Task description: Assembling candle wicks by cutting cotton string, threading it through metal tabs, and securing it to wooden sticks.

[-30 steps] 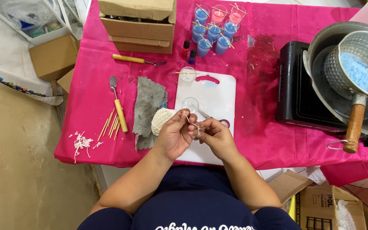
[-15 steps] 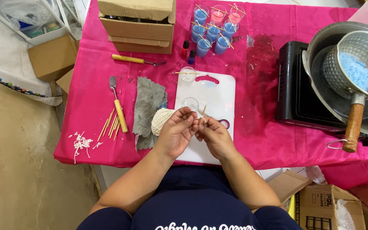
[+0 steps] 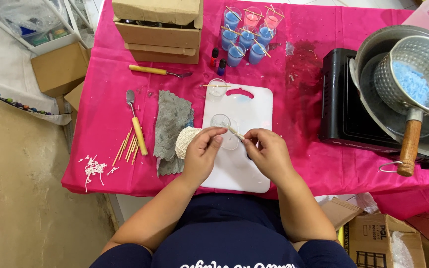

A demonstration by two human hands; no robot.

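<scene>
Work over the white plastic cutting board (image 3: 254, 106) that lies on the bright pink tablecloth (image 3: 100, 99), so anything dropped lands on a flat, pale surface. The step in hand looks like fixing a wick to a thin wooden stick (image 3: 234, 132) above a small clear glass cup (image 3: 222, 121). To do it well, I judge the stick should stay level and centred over the cup's mouth, the forearms braced at the table edge and the string kept taut while it is wound or knotted.

The left hand (image 3: 202, 151) has thumb and forefinger pinched nearly together at the stick's near end, the other fingers curled loosely; the right hand (image 3: 269, 151) pinches the other end, fingers closed around it. Whether a strand runs between them is too fine to tell.

The stick is pale, slim and straight, tilted a little, held just over the cup's rim near the middle of the board. Just beside the left hand sits a ball of cream cotton string (image 3: 184, 140), resting on a grey cloth (image 3: 172, 126). A second clear cup (image 3: 218, 87), with a stick laid across it, stands at the board's far edge
</scene>
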